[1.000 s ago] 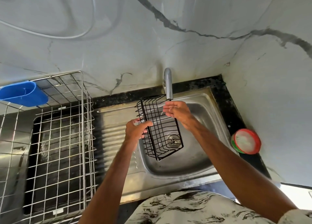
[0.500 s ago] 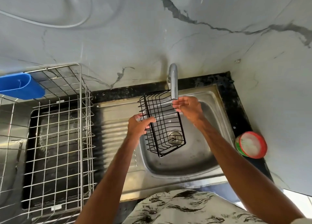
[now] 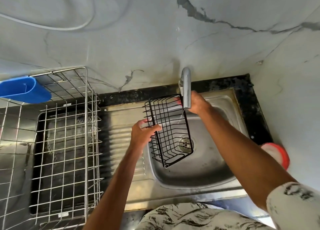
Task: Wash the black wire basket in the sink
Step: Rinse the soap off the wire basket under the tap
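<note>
Water (image 3: pixel 181 114) now trickles from faucet (image 3: pixel 186 91) onto black wire basket (image 3: pixel 170 127).

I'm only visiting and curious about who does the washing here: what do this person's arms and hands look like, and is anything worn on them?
Both forearms are bare. The left hand and right hand wear no gloves, and no ring, watch or bracelet shows. Only the right arm shows a sleeve, white fabric with black marbled streaks, matching the shirt front below.
</note>
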